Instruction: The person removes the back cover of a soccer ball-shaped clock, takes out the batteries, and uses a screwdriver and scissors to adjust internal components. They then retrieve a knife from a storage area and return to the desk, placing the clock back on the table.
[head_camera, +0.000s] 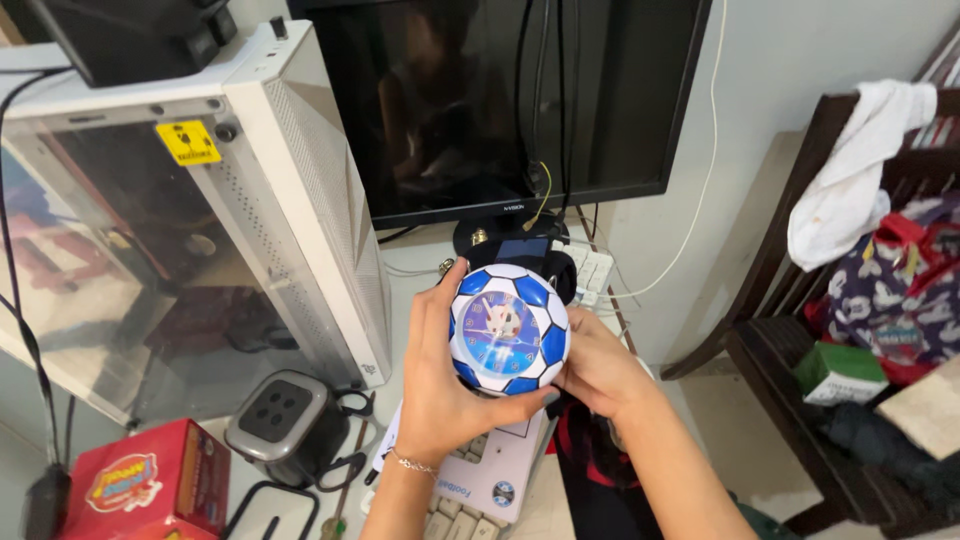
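A round alarm clock (508, 328) shaped like a blue and white football is held above the desk, its dial facing me. My left hand (440, 385) wraps around its left side and underside, thumb along the bottom. My right hand (598, 366) grips its right side from behind, fingers hidden by the clock. A thin bracelet sits on my left wrist.
A white computer case (290, 180) with a glass side stands at left, a dark monitor (500, 100) behind. On the desk lie a keyboard (470, 505), a grey square speaker (280, 415), a red box (145, 485) and scissors. A wooden shelf (800, 290) with clothes stands right.
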